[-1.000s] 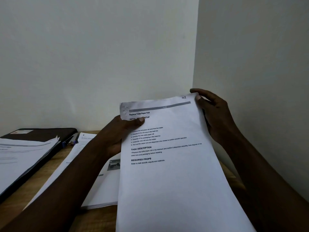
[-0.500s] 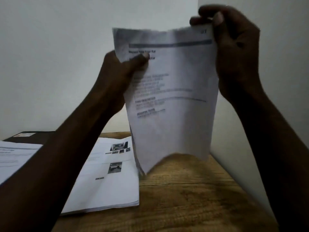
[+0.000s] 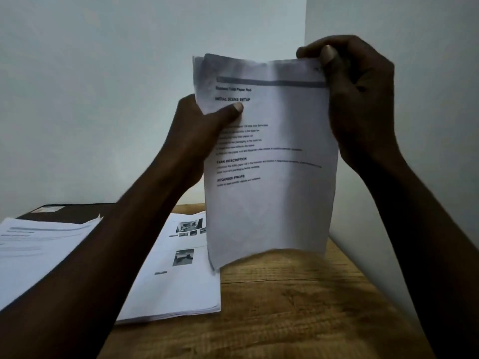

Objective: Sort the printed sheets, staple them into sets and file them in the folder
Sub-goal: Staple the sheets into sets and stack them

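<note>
Left hand (image 3: 204, 130): gripping the left edge of a set of sheets (image 3: 269, 161) near the top, thumb lying across the printed face beside the heading "INITIAL SCENE SETUP", the other fingers going behind the paper.

Right hand (image 3: 360, 99): pinching the top right corner of the same set, thumb at the front, fingers curling over the top edge.

Set of sheets: hanging upright in the air between the two hands, above the table, printed face turning toward the camera. More than one sheet is showing at the upper left corner, where the edges are fanning apart. The bottom edge is bowing and is blurred; it is hanging clear of the tabletop.

Stack of sheets (image 3: 181, 278): lying flat on the table below and to the left of the held set, top page carrying small photographs.

Folder (image 3: 64, 216): dark, lying at the far left of the table, partly hidden behind the left forearm.

Loose sheets (image 3: 33, 252): lying on top of the folder, overhanging toward the camera.

Table (image 3: 298, 307): wooden, sitting in a corner where two pale walls (image 3: 103, 86) are meeting.
</note>
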`<control>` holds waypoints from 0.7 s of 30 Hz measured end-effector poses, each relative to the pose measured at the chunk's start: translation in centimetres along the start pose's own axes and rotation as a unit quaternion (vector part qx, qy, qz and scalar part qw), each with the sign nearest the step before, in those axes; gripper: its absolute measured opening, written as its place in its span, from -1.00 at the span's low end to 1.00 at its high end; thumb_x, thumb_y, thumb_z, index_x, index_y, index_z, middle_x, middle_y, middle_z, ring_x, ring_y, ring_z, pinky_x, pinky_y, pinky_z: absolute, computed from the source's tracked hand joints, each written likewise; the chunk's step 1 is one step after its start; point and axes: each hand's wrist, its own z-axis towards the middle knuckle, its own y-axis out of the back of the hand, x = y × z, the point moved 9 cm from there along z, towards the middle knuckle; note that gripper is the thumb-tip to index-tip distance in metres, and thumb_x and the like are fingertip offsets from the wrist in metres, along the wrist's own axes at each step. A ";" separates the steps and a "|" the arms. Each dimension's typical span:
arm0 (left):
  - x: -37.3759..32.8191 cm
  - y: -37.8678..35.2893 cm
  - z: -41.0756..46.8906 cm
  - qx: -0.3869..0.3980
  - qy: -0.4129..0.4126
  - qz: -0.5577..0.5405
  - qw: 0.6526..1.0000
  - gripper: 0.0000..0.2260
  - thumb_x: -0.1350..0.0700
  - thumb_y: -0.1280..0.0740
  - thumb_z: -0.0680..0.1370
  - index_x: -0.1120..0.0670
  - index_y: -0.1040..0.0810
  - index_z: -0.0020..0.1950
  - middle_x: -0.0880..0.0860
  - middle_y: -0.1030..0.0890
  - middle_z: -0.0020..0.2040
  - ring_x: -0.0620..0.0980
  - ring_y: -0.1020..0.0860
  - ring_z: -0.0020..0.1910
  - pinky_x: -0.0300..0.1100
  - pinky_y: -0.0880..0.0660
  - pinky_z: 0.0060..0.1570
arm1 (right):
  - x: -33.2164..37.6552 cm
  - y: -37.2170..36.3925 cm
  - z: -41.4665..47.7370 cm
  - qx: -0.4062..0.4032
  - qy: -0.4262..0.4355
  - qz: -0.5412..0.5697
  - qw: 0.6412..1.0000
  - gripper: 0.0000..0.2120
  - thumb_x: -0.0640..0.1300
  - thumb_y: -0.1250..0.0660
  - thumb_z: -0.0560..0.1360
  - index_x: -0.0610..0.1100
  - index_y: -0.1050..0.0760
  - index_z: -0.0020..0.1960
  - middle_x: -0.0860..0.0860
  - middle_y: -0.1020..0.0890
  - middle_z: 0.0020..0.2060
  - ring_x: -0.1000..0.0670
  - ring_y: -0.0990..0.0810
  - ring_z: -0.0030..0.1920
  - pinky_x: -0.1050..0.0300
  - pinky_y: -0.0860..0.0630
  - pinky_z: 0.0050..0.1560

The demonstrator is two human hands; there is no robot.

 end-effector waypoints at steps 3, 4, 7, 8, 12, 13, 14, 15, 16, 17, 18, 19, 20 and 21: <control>2.1 -0.1 -0.6 0.006 0.034 0.010 0.999 -0.83 0.27 -0.40 0.54 0.15 -0.62 0.12 0.12 -0.72 0.02 0.08 -0.70 -0.02 0.02 -0.63 0.07 | -1.6 0.0 -1.3 0.003 -0.039 -0.002 0.999 -0.78 -0.18 -0.18 0.60 -0.13 -0.61 0.01 0.04 -0.68 -0.05 0.10 -0.62 0.03 0.07 -0.53 0.12; 2.9 0.0 -1.0 0.007 0.047 0.010 0.999 -0.82 0.26 -0.40 0.54 0.15 -0.62 0.13 0.12 -0.72 0.03 0.09 -0.70 -0.01 0.06 -0.62 0.10 | -2.0 -0.1 -1.7 0.004 -0.049 -0.003 0.999 -0.79 -0.19 -0.18 0.59 -0.11 -0.61 -0.01 0.06 -0.68 -0.07 0.11 -0.62 0.01 0.09 -0.53 0.11; 3.1 0.3 -1.0 0.010 0.067 0.001 0.998 -0.81 0.27 -0.39 0.55 0.16 -0.61 0.16 0.13 -0.72 0.03 0.12 -0.70 0.00 0.09 -0.61 0.11 | -1.5 0.0 -1.4 0.008 -0.050 -0.002 0.999 -0.79 -0.20 -0.18 0.59 -0.10 -0.60 -0.02 0.06 -0.69 -0.08 0.11 -0.62 0.00 0.13 -0.53 0.09; 2.7 0.6 -0.8 0.016 0.073 -0.009 0.997 -0.78 0.27 -0.38 0.55 0.18 -0.60 0.19 0.16 -0.71 0.05 0.14 -0.70 0.01 0.10 -0.61 0.10 | -0.9 0.1 -0.8 0.009 -0.047 -0.002 0.999 -0.79 -0.19 -0.18 0.59 -0.09 -0.60 -0.02 0.06 -0.69 -0.08 0.12 -0.63 0.00 0.15 -0.53 0.09; 2.0 0.7 -1.1 0.119 0.145 -0.097 0.977 -0.65 0.29 -0.31 0.57 0.24 -0.50 0.36 0.26 -0.62 0.23 0.26 -0.62 0.17 0.14 -0.59 0.12 | 0.2 0.6 1.7 0.034 -0.066 -0.020 0.997 -0.80 -0.15 -0.21 0.58 -0.02 -0.62 0.01 0.14 -0.67 -0.11 0.22 -0.61 -0.08 0.27 -0.49 -0.04; 2.2 1.0 -1.6 0.140 0.170 -0.114 0.969 -0.64 0.29 -0.29 0.57 0.24 -0.49 0.38 0.26 -0.61 0.25 0.25 -0.62 0.18 0.13 -0.60 0.11 | 0.0 0.4 2.1 0.050 -0.081 -0.022 0.995 -0.80 -0.15 -0.23 0.57 0.00 -0.63 0.00 0.20 -0.65 -0.20 0.26 -0.58 -0.18 0.31 -0.44 -0.16; 2.5 1.5 -2.1 0.150 0.195 -0.127 0.961 -0.63 0.28 -0.27 0.56 0.23 -0.50 0.37 0.26 -0.60 0.25 0.23 -0.63 0.16 0.10 -0.61 0.08 | -0.5 -0.3 2.1 0.073 -0.104 -0.019 0.992 -0.81 -0.16 -0.25 0.57 0.00 -0.64 -0.02 0.23 -0.63 -0.32 0.26 -0.54 -0.31 0.37 -0.38 -0.29; 3.1 2.1 -2.6 0.152 0.220 -0.137 0.954 -0.62 0.27 -0.26 0.54 0.23 -0.51 0.36 0.26 -0.61 0.25 0.20 -0.65 0.12 0.08 -0.62 0.05 | -1.3 -1.3 1.6 0.102 -0.136 -0.012 0.985 -0.82 -0.18 -0.27 0.57 -0.03 -0.65 -0.02 0.24 -0.59 -0.45 0.26 -0.49 -0.44 0.41 -0.32 -0.40; 3.8 3.0 -3.2 0.150 0.245 -0.143 0.947 -0.62 0.27 -0.26 0.53 0.22 -0.52 0.35 0.26 -0.62 0.23 0.19 -0.66 0.09 0.07 -0.63 0.03 | -2.4 -2.8 0.7 0.134 -0.170 -0.003 0.976 -0.84 -0.21 -0.29 0.57 -0.07 -0.65 -0.01 0.23 -0.56 -0.51 0.24 -0.46 -0.52 0.44 -0.27 -0.48; 4.7 3.8 -3.9 0.148 0.271 -0.144 0.940 -0.63 0.26 -0.26 0.53 0.22 -0.53 0.33 0.26 -0.63 0.21 0.19 -0.67 0.07 0.08 -0.63 0.02 | -3.7 -4.3 -0.7 0.160 -0.201 0.007 0.966 -0.84 -0.23 -0.30 0.57 -0.10 -0.65 0.00 0.20 -0.58 -0.49 0.25 -0.47 -0.53 0.46 -0.29 -0.48; 5.7 4.8 -4.7 0.144 0.294 -0.139 0.935 -0.65 0.26 -0.25 0.53 0.21 -0.54 0.31 0.26 -0.64 0.19 0.19 -0.67 0.07 0.10 -0.63 0.02 | -5.0 -5.9 -2.3 0.179 -0.230 0.017 0.956 -0.85 -0.24 -0.31 0.56 -0.10 -0.66 -0.02 0.16 -0.63 -0.39 0.26 -0.53 -0.45 0.45 -0.39 -0.40; 6.8 5.9 -5.5 0.140 0.314 -0.133 0.930 -0.67 0.27 -0.25 0.53 0.22 -0.55 0.29 0.26 -0.64 0.18 0.20 -0.67 0.07 0.11 -0.62 0.04 | -6.5 -7.3 -4.1 0.192 -0.260 0.028 0.946 -0.84 -0.25 -0.32 0.56 -0.07 -0.66 -0.06 0.09 -0.68 -0.27 0.23 -0.59 -0.31 0.39 -0.48 -0.25; 7.8 6.8 -6.2 0.135 0.332 -0.126 0.925 -0.68 0.27 -0.25 0.54 0.23 -0.55 0.28 0.27 -0.64 0.18 0.21 -0.66 0.09 0.12 -0.60 0.06 | -8.0 -8.5 -5.9 0.204 -0.289 0.039 0.935 -0.81 -0.25 -0.33 0.55 -0.03 -0.66 -0.11 0.06 -0.69 -0.20 0.13 -0.63 -0.18 0.29 -0.52 -0.11; 9.0 7.9 -6.7 0.124 0.346 -0.116 0.923 -0.69 0.27 -0.25 0.54 0.25 -0.54 0.28 0.29 -0.63 0.19 0.22 -0.65 0.11 0.12 -0.59 0.09 | -9.4 -9.8 -7.7 0.217 -0.314 0.050 0.923 -0.79 -0.26 -0.32 0.55 -0.01 -0.65 -0.14 0.05 -0.69 -0.17 0.06 -0.64 -0.10 0.21 -0.53 -0.02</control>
